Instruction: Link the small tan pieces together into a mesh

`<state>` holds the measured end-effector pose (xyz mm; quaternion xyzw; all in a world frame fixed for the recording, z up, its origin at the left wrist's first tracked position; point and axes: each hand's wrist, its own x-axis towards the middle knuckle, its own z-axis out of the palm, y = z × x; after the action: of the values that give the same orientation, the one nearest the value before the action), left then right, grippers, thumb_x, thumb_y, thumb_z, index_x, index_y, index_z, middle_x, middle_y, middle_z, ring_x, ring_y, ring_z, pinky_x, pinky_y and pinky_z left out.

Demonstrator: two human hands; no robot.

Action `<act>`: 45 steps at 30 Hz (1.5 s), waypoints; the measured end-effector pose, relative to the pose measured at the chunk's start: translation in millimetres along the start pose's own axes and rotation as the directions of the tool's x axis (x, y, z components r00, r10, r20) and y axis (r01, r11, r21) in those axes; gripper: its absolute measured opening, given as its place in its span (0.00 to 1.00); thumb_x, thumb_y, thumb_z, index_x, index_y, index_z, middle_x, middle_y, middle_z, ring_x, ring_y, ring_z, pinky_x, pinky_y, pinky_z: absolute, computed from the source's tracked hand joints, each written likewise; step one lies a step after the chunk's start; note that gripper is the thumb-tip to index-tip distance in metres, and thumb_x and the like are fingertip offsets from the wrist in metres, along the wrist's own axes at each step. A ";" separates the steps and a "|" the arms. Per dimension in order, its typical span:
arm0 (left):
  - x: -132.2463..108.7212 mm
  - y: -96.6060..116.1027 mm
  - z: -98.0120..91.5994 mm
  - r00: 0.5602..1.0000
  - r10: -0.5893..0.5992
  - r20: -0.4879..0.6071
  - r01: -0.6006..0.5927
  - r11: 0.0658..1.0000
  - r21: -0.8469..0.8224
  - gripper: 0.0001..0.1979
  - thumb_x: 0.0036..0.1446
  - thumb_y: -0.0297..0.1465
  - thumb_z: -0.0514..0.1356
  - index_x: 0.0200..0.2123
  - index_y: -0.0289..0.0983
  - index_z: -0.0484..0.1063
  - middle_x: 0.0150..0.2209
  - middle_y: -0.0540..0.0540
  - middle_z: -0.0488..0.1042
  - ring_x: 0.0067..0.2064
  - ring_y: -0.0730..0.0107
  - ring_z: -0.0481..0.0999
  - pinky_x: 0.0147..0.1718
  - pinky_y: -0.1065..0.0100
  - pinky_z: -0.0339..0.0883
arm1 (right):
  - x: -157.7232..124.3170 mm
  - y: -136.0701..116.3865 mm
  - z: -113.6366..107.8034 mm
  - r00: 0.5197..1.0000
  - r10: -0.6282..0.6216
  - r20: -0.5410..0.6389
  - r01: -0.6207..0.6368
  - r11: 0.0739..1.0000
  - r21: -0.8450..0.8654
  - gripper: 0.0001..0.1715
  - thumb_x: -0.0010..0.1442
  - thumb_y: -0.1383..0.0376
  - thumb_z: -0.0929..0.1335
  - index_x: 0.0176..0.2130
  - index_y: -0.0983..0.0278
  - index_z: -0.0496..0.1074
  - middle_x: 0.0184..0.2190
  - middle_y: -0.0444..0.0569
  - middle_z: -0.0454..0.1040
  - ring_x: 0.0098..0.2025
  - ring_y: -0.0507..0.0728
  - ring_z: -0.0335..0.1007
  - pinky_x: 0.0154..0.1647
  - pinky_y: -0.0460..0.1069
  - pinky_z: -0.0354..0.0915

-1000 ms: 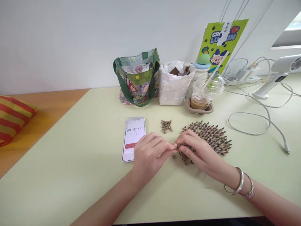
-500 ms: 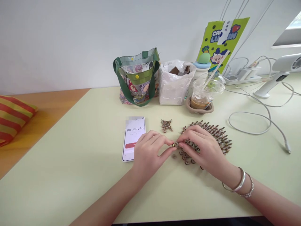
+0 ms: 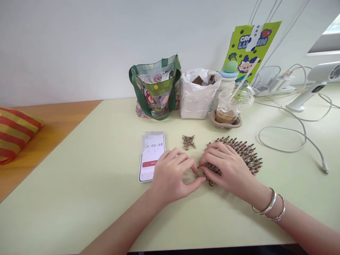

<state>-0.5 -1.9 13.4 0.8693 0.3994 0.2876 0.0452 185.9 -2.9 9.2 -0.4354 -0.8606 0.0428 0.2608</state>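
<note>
A flat woven mat of small brown beads [image 3: 245, 154] lies on the pale green table [image 3: 92, 184]. My right hand [image 3: 230, 168] rests over its left edge, fingers bent and pressed onto the beads. My left hand [image 3: 172, 173] lies just left of it, fingers curled and thumb stretched toward my right fingertips. A few loose round beads [image 3: 210, 183] lie under where the two hands meet. What the left fingers pinch is hidden. A small separate bead cluster [image 3: 188, 141] lies behind the hands.
A phone [image 3: 152, 156] showing a timer lies left of my left hand. Behind stand a green cartoon tote bag [image 3: 155, 88], a white bag [image 3: 198, 94] and an iced drink cup [image 3: 230, 108]. A white cable [image 3: 292, 140] loops at the right, and a striped cloth [image 3: 14, 129] lies far left.
Both hands have dropped from a raised pinch down to the table. The small bead piece seen between the fingertips half a second ago is now hidden.
</note>
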 end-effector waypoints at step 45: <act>-0.3 -5.6 5.1 0.969 0.128 -0.209 -0.126 0.992 0.021 0.04 0.52 0.28 0.61 0.27 0.39 0.67 0.25 0.56 0.73 0.31 0.72 0.68 0.30 0.69 0.59 | -2.2 -9.5 -1.4 1.000 0.025 -0.012 -0.023 0.987 0.159 0.05 0.58 0.62 0.65 0.34 0.60 0.67 0.30 0.46 0.72 0.41 0.58 0.65 0.41 0.54 0.61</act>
<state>-1.7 2.4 7.3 0.8580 0.3467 0.3786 -0.0192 180.7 -10.7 12.4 -0.4238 -0.8473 0.1117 0.3000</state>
